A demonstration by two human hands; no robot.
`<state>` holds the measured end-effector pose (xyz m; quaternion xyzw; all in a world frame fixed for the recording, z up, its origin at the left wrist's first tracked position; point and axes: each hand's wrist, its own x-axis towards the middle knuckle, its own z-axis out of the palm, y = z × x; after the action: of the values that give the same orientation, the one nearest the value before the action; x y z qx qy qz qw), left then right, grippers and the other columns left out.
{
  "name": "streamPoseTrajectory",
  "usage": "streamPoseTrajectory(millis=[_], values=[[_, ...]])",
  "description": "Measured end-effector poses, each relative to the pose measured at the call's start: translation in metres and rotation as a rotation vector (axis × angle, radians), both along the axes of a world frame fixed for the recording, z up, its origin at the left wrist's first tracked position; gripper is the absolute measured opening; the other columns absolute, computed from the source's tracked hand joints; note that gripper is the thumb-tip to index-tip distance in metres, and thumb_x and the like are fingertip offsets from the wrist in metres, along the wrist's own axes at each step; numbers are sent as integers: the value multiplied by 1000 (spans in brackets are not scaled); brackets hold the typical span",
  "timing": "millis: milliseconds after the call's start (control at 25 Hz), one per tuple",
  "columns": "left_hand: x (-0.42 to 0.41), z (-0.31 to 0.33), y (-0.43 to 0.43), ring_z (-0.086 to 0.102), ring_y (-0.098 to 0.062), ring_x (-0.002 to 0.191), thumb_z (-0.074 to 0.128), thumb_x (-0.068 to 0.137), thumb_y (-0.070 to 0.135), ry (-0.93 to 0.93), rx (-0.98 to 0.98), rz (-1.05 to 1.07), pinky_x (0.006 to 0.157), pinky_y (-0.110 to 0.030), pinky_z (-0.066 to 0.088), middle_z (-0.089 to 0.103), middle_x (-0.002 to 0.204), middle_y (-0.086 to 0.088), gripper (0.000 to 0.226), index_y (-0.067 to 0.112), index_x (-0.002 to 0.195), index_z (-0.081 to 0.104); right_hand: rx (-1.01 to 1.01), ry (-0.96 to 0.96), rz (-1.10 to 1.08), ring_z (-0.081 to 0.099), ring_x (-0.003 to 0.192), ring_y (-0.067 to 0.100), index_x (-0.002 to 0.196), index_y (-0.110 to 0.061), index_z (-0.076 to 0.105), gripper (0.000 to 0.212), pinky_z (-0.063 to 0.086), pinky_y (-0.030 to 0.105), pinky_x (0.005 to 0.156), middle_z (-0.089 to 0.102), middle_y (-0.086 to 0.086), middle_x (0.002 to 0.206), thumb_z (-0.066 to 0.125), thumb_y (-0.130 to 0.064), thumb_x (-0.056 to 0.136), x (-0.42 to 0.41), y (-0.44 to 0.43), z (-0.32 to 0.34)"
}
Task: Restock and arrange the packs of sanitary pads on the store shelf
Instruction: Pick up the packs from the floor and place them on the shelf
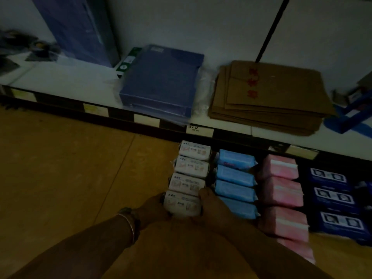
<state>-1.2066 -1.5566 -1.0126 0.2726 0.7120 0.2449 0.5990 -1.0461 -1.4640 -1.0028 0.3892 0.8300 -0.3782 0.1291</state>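
White packs point(191, 168), blue packs point(235, 176), pink packs point(281, 192) and navy packs point(332, 196) lie in neighbouring columns.

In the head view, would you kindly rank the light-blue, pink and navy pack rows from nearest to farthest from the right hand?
1. Light-blue row, directly beside the right hand.
2. Pink row, next rightward.
3. Navy row, far right.

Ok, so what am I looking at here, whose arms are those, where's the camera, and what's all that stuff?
There is no machine: these are a person's bare arms, filmed by one camera worn on their head, looking down. The left hand and right hand grip the ends of the nearest white pack, the front of a row of four. Beside it run rows of light blue packs, pink packs and dark blue packs. On the white shelf above lie flat blue boxes and brown envelopes.
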Motion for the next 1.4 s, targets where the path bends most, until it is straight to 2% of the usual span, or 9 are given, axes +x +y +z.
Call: streamPoseTrajectory(millis=[160,400,600,720,840,960,1120,1320,1400], values=[[6,-9,-3,38,-29,132,55,84,-14,11,45,35,105,-33,36,41,140,-13,64,7,139,30,192,-138,124,41,126,26,143,-8,22,64,35,34,103,32,13,143,55,-31,92,-6,-5,-19],[4,-21,-2,38,-30,132,56,83,-13,39,51,54,104,-35,37,39,142,-15,66,6,140,29,370,-252,201,38,125,29,137,-4,29,62,25,38,106,35,16,139,56,-34,89,-8,-10,-21],[6,-21,-3,36,-31,133,56,85,-11,79,68,31,105,-36,36,37,143,-15,67,6,141,25,393,-271,213,39,124,29,137,-5,28,65,25,40,106,36,16,138,57,-37,88,-8,-14,-23],[4,-20,-1,36,-31,133,57,83,-12,139,37,-39,106,-39,36,37,143,-16,69,5,141,26,382,-279,195,40,124,28,137,-7,29,74,24,39,107,36,14,138,58,-50,84,-7,-9,-19],[-2,-19,2,41,-36,128,62,78,-13,216,-44,-55,102,-47,40,40,141,-20,70,0,139,33,339,-194,94,40,123,25,135,-11,37,66,27,35,103,39,11,136,49,-56,88,-6,-1,-13],[-2,-12,5,44,-36,124,62,81,-9,215,-80,-60,100,-44,41,43,138,-19,61,-1,135,36,346,-74,-30,47,115,24,121,-10,49,44,34,34,95,47,11,126,43,-45,95,-6,13,-7],[-4,-2,13,43,-33,126,62,84,-2,264,-116,-122,101,-39,41,35,145,-17,77,6,146,17,285,73,-247,53,105,25,107,-4,56,31,44,36,89,52,13,117,47,-32,96,-12,30,-1],[-11,34,48,50,-31,113,52,94,25,454,-107,-197,91,-31,40,51,125,-13,59,3,142,26,96,330,-454,57,86,17,95,-1,61,21,35,16,65,60,7,93,50,-19,96,-15,32,25],[-20,53,58,50,-32,114,49,95,28,538,-129,-193,85,-31,41,47,133,-15,56,5,142,29,-32,441,-601,54,75,10,88,-4,61,17,38,12,60,58,1,81,51,-15,95,-12,26,50]])
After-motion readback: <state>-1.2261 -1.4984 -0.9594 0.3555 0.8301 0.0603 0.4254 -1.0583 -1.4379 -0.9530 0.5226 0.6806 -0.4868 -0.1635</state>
